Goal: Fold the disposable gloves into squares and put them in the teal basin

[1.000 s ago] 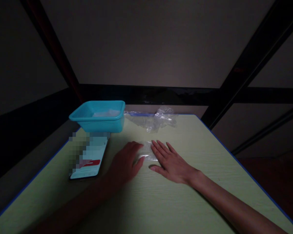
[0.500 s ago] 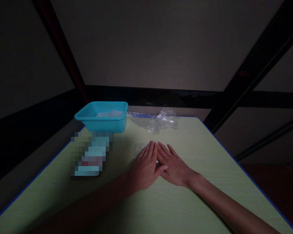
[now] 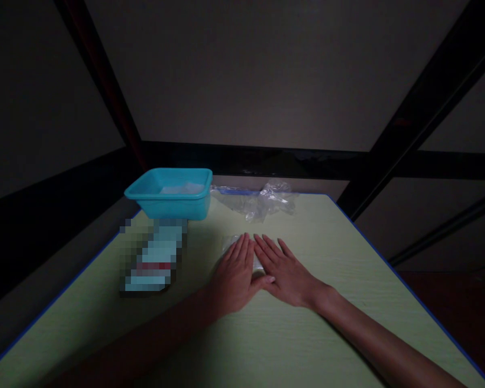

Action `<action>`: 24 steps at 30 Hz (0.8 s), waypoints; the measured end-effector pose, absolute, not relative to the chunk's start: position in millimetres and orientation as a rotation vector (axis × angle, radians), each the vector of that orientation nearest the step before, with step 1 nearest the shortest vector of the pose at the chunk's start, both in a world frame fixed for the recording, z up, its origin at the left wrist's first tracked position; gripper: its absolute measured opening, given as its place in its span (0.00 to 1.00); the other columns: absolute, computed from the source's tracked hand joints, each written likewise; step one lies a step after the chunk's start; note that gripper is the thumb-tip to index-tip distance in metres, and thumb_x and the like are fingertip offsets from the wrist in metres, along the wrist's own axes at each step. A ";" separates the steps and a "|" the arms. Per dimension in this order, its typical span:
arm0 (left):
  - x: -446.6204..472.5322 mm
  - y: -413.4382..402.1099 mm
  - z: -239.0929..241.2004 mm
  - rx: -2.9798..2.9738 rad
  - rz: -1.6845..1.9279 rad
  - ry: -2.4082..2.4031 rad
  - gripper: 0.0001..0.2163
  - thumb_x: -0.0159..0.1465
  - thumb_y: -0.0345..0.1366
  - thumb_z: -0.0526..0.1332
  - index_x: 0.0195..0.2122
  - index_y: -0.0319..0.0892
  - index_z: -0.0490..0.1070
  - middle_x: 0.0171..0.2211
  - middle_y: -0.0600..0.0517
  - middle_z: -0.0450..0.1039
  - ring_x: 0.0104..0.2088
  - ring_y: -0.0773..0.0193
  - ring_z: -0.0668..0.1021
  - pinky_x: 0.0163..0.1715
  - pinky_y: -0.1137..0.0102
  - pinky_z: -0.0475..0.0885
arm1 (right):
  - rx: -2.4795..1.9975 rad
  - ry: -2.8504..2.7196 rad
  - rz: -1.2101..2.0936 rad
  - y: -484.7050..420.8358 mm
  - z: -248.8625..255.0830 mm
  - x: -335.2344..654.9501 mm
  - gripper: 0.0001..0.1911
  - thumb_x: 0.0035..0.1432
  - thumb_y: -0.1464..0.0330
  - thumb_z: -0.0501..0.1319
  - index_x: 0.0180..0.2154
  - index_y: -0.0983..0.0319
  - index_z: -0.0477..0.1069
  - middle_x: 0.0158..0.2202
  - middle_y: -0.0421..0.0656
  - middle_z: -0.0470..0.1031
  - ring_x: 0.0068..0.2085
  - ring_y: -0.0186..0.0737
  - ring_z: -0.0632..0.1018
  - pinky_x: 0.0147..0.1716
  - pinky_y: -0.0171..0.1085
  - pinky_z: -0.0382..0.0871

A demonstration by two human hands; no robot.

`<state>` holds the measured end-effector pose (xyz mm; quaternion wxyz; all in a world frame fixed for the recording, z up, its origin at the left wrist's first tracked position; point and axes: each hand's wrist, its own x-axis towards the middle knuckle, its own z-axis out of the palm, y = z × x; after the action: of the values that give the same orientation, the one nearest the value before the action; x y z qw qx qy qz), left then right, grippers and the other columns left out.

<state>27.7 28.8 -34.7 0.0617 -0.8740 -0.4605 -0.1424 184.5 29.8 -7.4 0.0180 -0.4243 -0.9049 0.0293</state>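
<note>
A small clear plastic packet (image 3: pixel 258 263) lies flat on the table, mostly covered by my two hands. My left hand (image 3: pixel 235 275) rests palm down on its left part, fingers stretched out and pointing away from me. Flat on the right part is my right hand (image 3: pixel 286 272), its fingers also extended. The left thumb reaches over to touch the right hand near its thumb side. Between the hands a whitish strip of the packet shows, and a clear edge sticks out at the upper left. Its contents I cannot make out.
A turquoise plastic basin (image 3: pixel 170 206) with white material inside stands at the back left. Crumpled clear plastic (image 3: pixel 272 199) lies at the table's far edge. A pixelated phone-like object (image 3: pixel 153 256) is on the left. The pale green table (image 3: pixel 347 323) has blue edging; a wall stands behind.
My left hand has slid slightly left, opening a gap between the fingertips where more of the packet shows. The packet's upper left edge looks flatter. My right hand has barely moved.
</note>
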 end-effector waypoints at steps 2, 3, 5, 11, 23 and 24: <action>27.2 28.4 -33.7 -2.643 -0.402 -1.394 0.38 0.62 0.56 0.44 0.56 0.20 0.57 0.58 0.28 0.54 0.59 0.45 0.58 0.56 0.57 0.58 | -1.312 -2.810 0.090 29.8 -7.4 184.9 0.35 0.59 0.59 0.50 0.62 0.71 0.46 0.63 0.57 0.44 0.63 0.55 0.48 0.58 0.57 0.47; 27.2 28.2 -33.2 -2.644 -0.395 -1.393 0.38 0.62 0.56 0.44 0.56 0.20 0.57 0.58 0.28 0.53 0.59 0.45 0.58 0.56 0.57 0.58 | -1.316 -2.813 0.090 29.8 -7.3 185.0 0.35 0.59 0.59 0.51 0.62 0.71 0.46 0.63 0.57 0.43 0.63 0.55 0.48 0.58 0.57 0.47; 27.3 28.0 -32.7 -2.646 -0.398 -1.390 0.38 0.62 0.57 0.44 0.56 0.20 0.57 0.58 0.28 0.53 0.59 0.45 0.58 0.56 0.56 0.59 | -1.331 -2.822 0.092 29.6 -6.6 184.9 0.35 0.59 0.59 0.51 0.62 0.71 0.46 0.63 0.56 0.43 0.63 0.55 0.48 0.58 0.57 0.47; 27.4 28.3 -34.6 -2.639 -0.432 -1.373 0.38 0.62 0.57 0.44 0.56 0.21 0.57 0.58 0.28 0.53 0.60 0.46 0.58 0.56 0.56 0.58 | -1.327 -2.832 0.094 29.4 -5.2 184.8 0.36 0.59 0.58 0.51 0.62 0.71 0.45 0.63 0.56 0.42 0.63 0.55 0.48 0.58 0.57 0.47; 19.2 28.6 -33.5 -2.619 -0.406 -1.374 0.36 0.62 0.55 0.46 0.56 0.22 0.57 0.58 0.29 0.54 0.59 0.45 0.59 0.55 0.57 0.60 | -1.376 -2.837 0.082 28.6 -4.2 184.1 0.36 0.60 0.55 0.49 0.62 0.71 0.45 0.63 0.56 0.41 0.63 0.55 0.48 0.58 0.57 0.47; 18.7 28.9 -34.3 -2.621 -0.419 -1.369 0.36 0.62 0.55 0.46 0.56 0.23 0.56 0.58 0.29 0.54 0.59 0.45 0.59 0.54 0.57 0.60 | -1.367 -2.837 0.076 28.8 -4.9 184.6 0.36 0.60 0.54 0.49 0.62 0.71 0.45 0.63 0.56 0.42 0.63 0.56 0.48 0.58 0.57 0.47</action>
<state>18.7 28.9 -34.3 0.0776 -0.8749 -0.4571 -0.1399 184.6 28.8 -4.9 -0.0044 -0.4341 -0.9006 0.0240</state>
